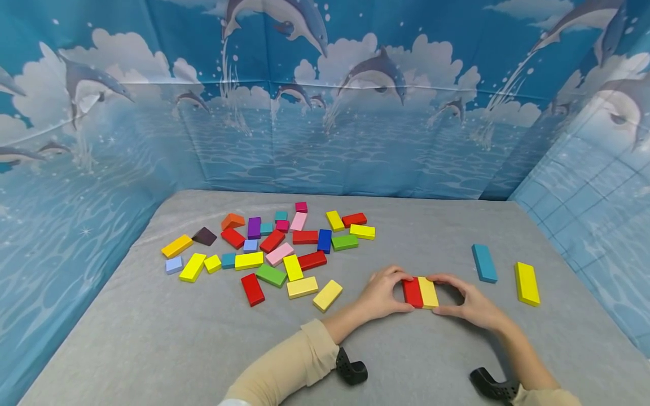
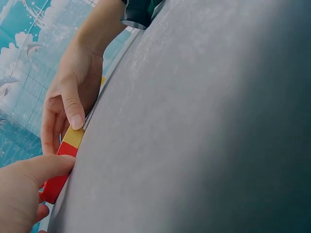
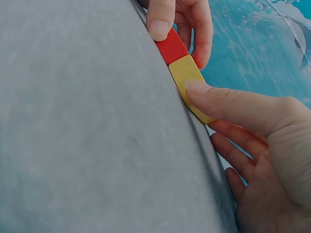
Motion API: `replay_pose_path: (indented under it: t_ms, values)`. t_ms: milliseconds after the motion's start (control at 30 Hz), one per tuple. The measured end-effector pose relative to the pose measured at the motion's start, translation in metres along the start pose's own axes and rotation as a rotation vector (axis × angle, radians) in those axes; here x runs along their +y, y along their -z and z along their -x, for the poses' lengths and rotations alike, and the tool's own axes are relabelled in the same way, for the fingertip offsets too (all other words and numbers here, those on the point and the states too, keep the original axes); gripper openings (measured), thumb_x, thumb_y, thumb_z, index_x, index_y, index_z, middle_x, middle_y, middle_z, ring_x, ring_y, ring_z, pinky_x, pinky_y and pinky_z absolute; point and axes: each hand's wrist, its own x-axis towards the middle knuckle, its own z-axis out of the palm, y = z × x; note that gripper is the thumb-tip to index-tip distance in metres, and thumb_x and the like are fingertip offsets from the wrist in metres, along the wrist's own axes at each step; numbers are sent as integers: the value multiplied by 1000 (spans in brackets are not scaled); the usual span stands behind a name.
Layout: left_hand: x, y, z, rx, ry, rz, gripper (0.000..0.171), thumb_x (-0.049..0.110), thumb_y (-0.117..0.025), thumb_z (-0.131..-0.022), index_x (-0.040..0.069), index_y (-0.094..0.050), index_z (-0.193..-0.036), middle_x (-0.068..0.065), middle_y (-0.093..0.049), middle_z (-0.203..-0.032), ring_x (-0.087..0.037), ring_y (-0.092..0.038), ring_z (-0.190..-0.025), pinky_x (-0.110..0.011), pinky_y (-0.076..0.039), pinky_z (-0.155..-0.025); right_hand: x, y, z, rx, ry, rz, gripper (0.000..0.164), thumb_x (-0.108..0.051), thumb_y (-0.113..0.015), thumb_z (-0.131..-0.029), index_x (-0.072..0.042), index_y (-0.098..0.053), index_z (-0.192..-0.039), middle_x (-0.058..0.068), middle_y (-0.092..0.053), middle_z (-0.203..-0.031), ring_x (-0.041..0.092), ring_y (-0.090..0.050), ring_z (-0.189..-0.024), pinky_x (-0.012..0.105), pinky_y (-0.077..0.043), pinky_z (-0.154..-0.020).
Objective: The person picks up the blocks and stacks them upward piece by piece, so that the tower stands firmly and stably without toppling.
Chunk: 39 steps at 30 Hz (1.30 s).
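A red block (image 1: 413, 292) and a pale yellow block (image 1: 428, 292) lie side by side on the grey cloth, their long sides touching. My left hand (image 1: 382, 294) pinches the red one by its two ends, thumb at the near end and fingers at the far end. From the other side my right hand (image 1: 469, 303) grips the pale yellow block the same way. The left wrist view shows the left thumb pressed on the red block (image 2: 57, 187). In the right wrist view the right thumb lies against the pale yellow block (image 3: 187, 80).
Many coloured blocks are scattered to the left, the nearest being a pale yellow block (image 1: 328, 295) and a red block (image 1: 253, 290). Beyond the right hand lie a blue block (image 1: 484, 263) and a yellow block (image 1: 527, 283). A dolphin-print curtain (image 1: 325, 158) borders the cloth.
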Motion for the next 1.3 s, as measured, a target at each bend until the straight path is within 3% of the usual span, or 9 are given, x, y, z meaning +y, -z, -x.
replay_pose_path:
  t_ms: [100,233,600,733,867,1000,1133,1233,1300]
  values:
    - [1,-1,0,-1,6,5,49,34,-74,-76,16,-58,-119,3,-52,-119,-8,-47,-112,-27,-34,-94,-1,1,1,-8,-17,-25,55,-21,-74,-76,-10,-51,-125,12,-50,-127,-6,-36,-111,39,-32,-97]
    - [2,-2,-1,1,14,6,49,35,-73,-77,17,-58,-119,3,-52,-120,-8,-47,-112,-27,-34,-94,-2,2,0,-26,-44,-65,56,-19,-74,-76,-8,-51,-125,15,-49,-127,-7,-35,-109,63,-26,-92]
    - [-1,-4,1,-1,10,9,54,37,-73,-76,17,-56,-123,2,-50,-122,-8,-45,-114,-28,-34,-95,-1,1,-1,-36,-33,-64,56,-20,-74,-76,-8,-50,-126,15,-49,-128,-7,-35,-110,64,-25,-92]
    - [-3,2,4,-26,13,109,67,38,-74,-74,15,-48,-131,0,-43,-131,-10,-40,-120,-28,-33,-99,-3,3,0,-64,-23,-46,59,-20,-74,-77,-9,-47,-128,15,-46,-131,-5,-35,-112,64,-26,-92]
    - [-9,22,13,-56,-14,219,71,32,-74,-76,13,-41,-136,-2,-37,-139,-13,-36,-126,-30,-34,-101,-13,5,-1,-28,4,-15,61,-17,-73,-77,-4,-45,-130,17,-45,-131,6,-36,-115,65,-27,-90]
    - [-24,50,28,-83,-32,217,70,28,-72,-78,15,-39,-137,0,-36,-142,-13,-34,-128,-36,-32,-103,-32,0,-6,87,38,43,58,-13,-72,-78,-3,-46,-129,16,-47,-127,21,-39,-112,63,-30,-88]
    - [-50,79,48,-90,-33,224,70,24,-73,-78,13,-39,-138,1,-37,-142,-14,-33,-129,-42,-28,-105,-54,-18,-13,180,88,102,55,-12,-73,-77,-4,-49,-126,11,-51,-122,24,-44,-106,43,-39,-91]
    - [-71,99,64,-96,-48,221,69,21,-74,-77,10,-41,-136,-1,-40,-140,-16,-33,-128,-45,-26,-105,-68,-37,-19,198,146,88,56,-9,-74,-75,-4,-51,-125,10,-53,-121,20,-46,-106,24,-41,-90]
    - [-83,111,73,-114,-51,219,68,20,-73,-76,11,-43,-136,-1,-41,-139,-17,-34,-128,-46,-26,-105,-76,-50,-23,195,182,59,58,-7,-75,-74,-4,-50,-125,11,-53,-121,20,-47,-106,21,-41,-90]
